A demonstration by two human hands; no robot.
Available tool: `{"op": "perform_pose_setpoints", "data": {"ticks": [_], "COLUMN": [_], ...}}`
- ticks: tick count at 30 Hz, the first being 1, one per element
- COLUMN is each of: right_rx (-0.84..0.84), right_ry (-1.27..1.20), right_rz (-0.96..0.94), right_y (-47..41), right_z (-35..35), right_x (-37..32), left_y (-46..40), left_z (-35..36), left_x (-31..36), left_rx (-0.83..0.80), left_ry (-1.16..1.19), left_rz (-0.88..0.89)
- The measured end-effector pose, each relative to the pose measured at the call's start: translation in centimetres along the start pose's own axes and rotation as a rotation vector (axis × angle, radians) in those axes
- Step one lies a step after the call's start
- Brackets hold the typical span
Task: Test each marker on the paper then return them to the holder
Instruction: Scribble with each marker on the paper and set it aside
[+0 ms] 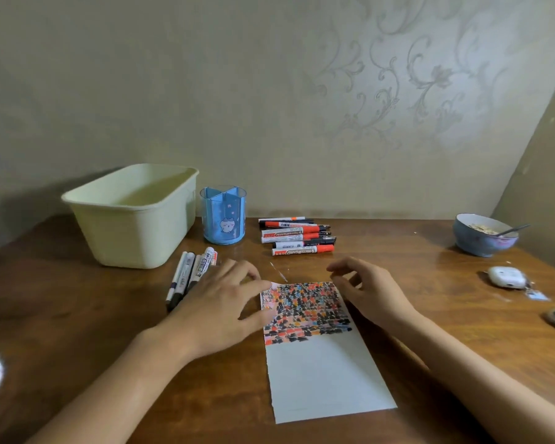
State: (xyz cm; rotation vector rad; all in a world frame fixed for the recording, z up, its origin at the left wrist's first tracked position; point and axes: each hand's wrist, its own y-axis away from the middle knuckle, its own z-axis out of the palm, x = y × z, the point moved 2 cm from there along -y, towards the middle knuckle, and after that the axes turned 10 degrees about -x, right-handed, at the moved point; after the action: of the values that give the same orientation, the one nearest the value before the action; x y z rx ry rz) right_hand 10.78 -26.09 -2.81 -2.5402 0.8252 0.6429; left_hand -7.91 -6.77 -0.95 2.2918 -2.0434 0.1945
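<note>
Head view: paper (321,363) at 6 o'clock on worktop (430,277), top half packed with test marks. Left hand (218,302) flat, fingers on the paper's left edge, gripping nothing. Right hand (366,290) loosely curled just beside its top right corner, also empty. Holder (223,216) at 11 o'clock looks empty; marker pile (297,235) at 12, second bunch (189,274) at 10. Between markers; next likely pick one, uncap.

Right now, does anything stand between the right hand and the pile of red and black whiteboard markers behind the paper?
Nothing visible does: only bare wooden table lies between the right hand and the marker pile.
</note>
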Motion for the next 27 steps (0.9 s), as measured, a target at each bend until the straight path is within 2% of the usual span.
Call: {"op": "perform_pose_setpoints", "data": {"ticks": [6,10,16,27], "right_rx": [-0.114,-0.131,-0.163,-0.077], "right_ry": [0.328,0.43,0.47,0.469], "right_rz": [0.002,-0.016,0.015,0.05], "right_y": [-3.3,-5.8,-8.6,-9.0], "right_z": [0.3,0.5,1.3,1.3], "right_x": [0.1,-0.2,-0.8,0.7], "left_y": [-0.1,0.1,0.4,0.3], "left_z": [1.2,1.5,1.2,1.2], "left_x": [-0.1,-0.3,0.1,-0.1], "left_rx": [-0.193,-0.261,-0.259,-0.285], "left_ry": [-0.024,-0.016,-0.013,0.015], "left_rz": [0.035,0.031,0.037,0.04]}}
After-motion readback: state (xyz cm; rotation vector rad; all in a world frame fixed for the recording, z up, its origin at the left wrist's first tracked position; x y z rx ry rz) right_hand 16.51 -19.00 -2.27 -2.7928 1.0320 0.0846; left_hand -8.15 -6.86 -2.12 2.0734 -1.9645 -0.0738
